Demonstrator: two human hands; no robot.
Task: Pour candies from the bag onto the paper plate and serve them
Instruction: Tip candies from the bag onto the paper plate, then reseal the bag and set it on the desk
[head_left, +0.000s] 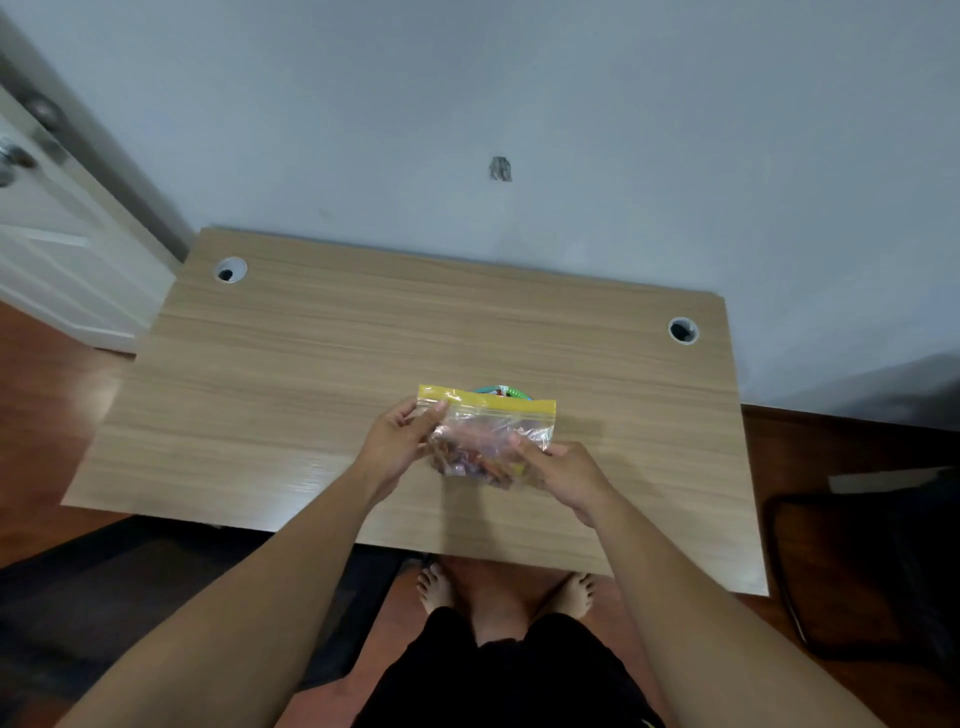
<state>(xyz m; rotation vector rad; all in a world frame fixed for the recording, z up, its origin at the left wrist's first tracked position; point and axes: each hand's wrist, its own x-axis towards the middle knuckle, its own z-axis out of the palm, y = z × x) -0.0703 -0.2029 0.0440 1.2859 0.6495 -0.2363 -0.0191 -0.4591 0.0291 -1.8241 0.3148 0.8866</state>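
Candies (475, 464) of mixed colours lay heaped in the lower part of a clear bag (488, 436) with a yellow zip strip, held above the wooden surface (311, 364). Left hand (397, 441) fingers pinched its top corner; right hand (563, 475) fingers gripped its bottom. Behind it, a plate (511, 391) edge peeked out.

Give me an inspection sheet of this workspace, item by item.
Surface: wooden desk, two round cable holes at the far corners.
Job's things: clear zip bag with a yellow seal strip, candies bunched at its bottom, held above the desk; paper plate mostly hidden behind the bag, only a coloured rim shows.
Clutter: nothing seen.
Grippers: left hand pinches the bag's top corner; right hand grips its lower right side.
Cables: nothing seen.
Surroundings: pale wall, white door at left, wood floor, dark chair at right.
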